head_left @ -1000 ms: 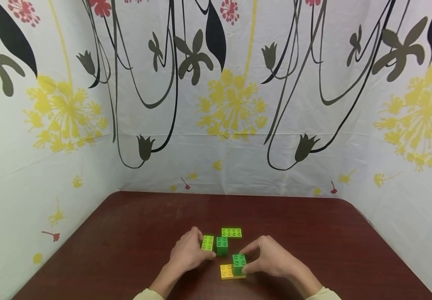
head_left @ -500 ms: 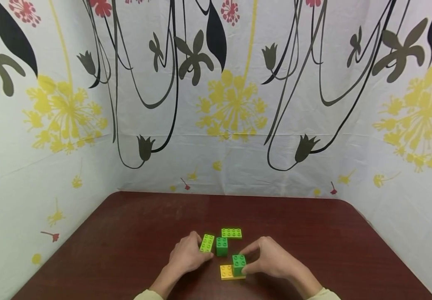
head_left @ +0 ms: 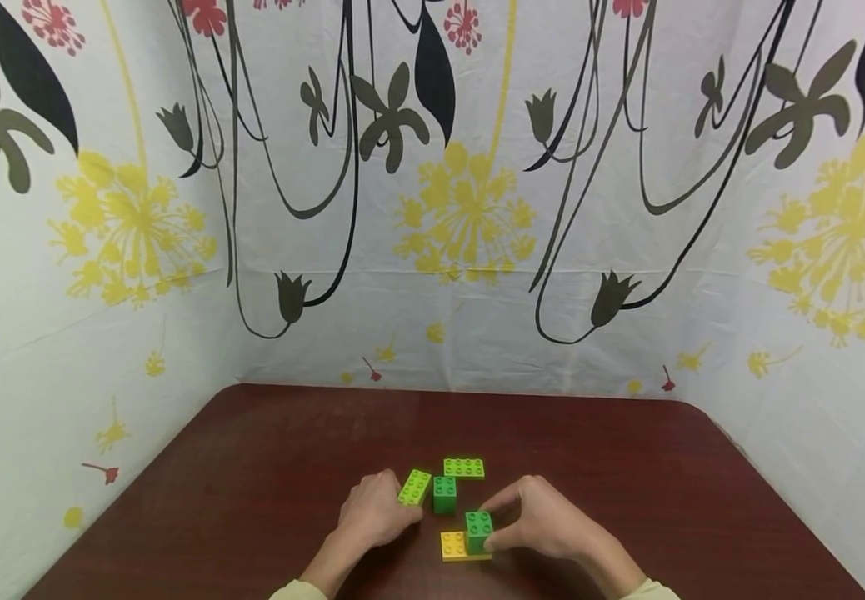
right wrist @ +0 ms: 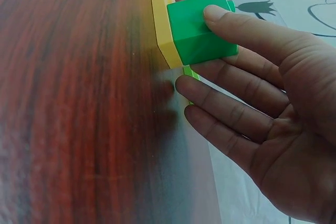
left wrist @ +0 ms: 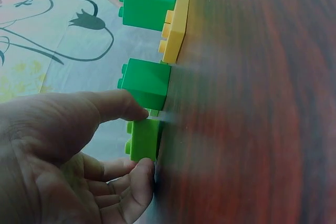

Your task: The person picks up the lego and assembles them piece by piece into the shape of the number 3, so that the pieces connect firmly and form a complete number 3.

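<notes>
In the head view my left hand (head_left: pixel 378 510) pinches a lime green toy brick (head_left: pixel 414 487) between thumb and fingers; the left wrist view shows this lime brick (left wrist: pixel 144 140) close to the tabletop. My right hand (head_left: pixel 548 518) grips a dark green block (head_left: pixel 479 532) with thumb and fingers. That dark green block (right wrist: pixel 197 30) sits on the right part of a flat yellow brick (head_left: pixel 453 546), whose left studs show. Between the hands a second dark green block (head_left: pixel 444 494) stands on the table, just right of the lime brick in my left hand.
Behind the middle block lies another lime green brick (head_left: pixel 464 468), its long side running left to right. Everything stands on a dark reddish-brown table (head_left: pixel 290 442). A patterned white cloth (head_left: pixel 447 350) hangs around the back and sides.
My left hand has drawn slightly back toward me and left, and the lime brick in it has turned, its far end now leaning right. The right hand and its block have stayed put.
</notes>
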The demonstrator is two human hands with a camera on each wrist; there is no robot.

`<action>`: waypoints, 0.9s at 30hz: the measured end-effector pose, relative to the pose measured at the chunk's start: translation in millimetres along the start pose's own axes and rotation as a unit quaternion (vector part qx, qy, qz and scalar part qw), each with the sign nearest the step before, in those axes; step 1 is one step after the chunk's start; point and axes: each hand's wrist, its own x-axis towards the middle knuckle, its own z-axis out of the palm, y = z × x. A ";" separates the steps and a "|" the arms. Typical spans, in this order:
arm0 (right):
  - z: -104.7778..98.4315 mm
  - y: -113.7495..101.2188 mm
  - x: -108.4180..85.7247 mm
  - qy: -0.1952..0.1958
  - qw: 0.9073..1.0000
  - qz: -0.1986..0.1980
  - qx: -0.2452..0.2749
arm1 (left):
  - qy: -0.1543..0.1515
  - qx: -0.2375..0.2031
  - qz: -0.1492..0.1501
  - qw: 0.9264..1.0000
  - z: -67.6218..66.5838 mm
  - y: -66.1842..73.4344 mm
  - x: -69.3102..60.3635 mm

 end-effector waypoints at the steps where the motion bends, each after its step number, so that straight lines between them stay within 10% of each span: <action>1: 0.2 0.4 -0.1 0.000 1.000 0.001 0.003 | -0.002 -0.001 -0.004 1.000 -0.5 0.4 0.1; 27: 2.5 4.4 0.7 0.007 1.000 -0.006 0.013 | 0.035 -0.022 0.034 0.999 -16.9 9.9 -4.6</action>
